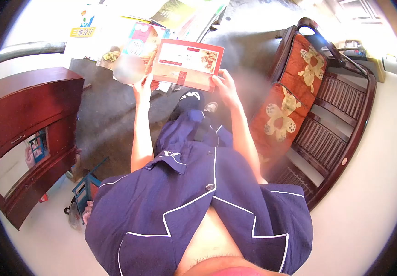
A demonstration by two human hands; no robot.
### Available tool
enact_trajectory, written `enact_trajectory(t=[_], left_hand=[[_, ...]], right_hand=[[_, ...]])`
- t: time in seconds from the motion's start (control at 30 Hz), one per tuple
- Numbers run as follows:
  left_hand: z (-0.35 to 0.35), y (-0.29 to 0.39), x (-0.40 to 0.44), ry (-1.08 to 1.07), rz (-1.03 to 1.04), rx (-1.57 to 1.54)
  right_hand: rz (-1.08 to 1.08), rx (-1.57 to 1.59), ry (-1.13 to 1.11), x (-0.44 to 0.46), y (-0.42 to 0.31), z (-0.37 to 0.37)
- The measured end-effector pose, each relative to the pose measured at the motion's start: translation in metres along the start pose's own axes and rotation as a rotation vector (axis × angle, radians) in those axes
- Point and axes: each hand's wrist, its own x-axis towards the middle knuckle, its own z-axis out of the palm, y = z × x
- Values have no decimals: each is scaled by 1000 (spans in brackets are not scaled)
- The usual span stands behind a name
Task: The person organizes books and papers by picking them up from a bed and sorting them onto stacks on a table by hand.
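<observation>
Cabinet (pixel 32 89) of dark red wood at far left, tilted in the curved view, with a glass panel (pixel 12 168) low in the front. Just right of the cabinet's lower part, a blue frame (pixel 82 189), with a clear plastic bag (pixel 74 216) beside it on the pale floor (pixel 51 230). Higher up, near the top edge, a yellow label (pixel 82 32) with dark characters, against strong glare. Next, a pink and blue booklet (pixel 138 41) with a child's picture, partly behind the red packet and partly under a round blur; support underneath too washed out to tell.

Left fingers (pixel 148 79) closed on the lower left corner of the flat red packet (pixel 174 77); contact with the booklet impossible to tell. Red packet raised in front of the body, broad side in view, slightly tilted, with a white panel and a food-like picture toward the right end. Behind and above, bright papers (pixel 173 13) in a loose spread. Below, a dark shoe (pixel 190 97) with white marks, and a navy shirt (pixel 161 193) with white piping across the lower middle. Right fingers (pixel 218 81) closed on the packet's lower right corner, well apart from the left fingers.

Farther right, a dark wooden settee (pixel 343 92) with slatted back, bearing orange cushions (pixel 295 76) with pale bear patterns. Along the far right, a pale wall (pixel 385 133).
</observation>
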Motion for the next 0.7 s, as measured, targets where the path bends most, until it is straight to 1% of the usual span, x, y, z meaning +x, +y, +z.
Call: enact_trajectory(t=[0.03,0.1,0.17,0.23,0.3,0.37,0.43,0.5,0.53,0.57,0.63,0.7], left_hand=[[4,1,1,4,-8,-6],[11,4,6,-57,144,242],[21,-1,17,-65,150,230],[37,9,29,-45,184,283],[54,19,44,-15,198,263],[69,35,62,34,197,264],[81,51,73,94,189,194],[94,59,96,193,287,387],[101,68,104,147,194,253],[106,76,112,167,191,235],[111,90,118,194,175,416],[110,85,131,230,153,459]], right_hand=[[8,-7,-1,5,-4,-6],[-1,-69,-10,23,-15,-16],[11,-53,-16,50,-16,-28],[-68,-145,6,80,-32,-32],[-90,-171,-20,106,-54,-34],[-53,-285,15,135,-79,-30],[-69,-151,-54,175,-74,-38],[-20,-336,-3,192,-111,-26],[-25,-356,-24,209,-121,-23],[-14,-391,-26,223,-127,-21],[20,-437,-47,251,-127,-24],[69,-469,-152,287,-119,-37]])
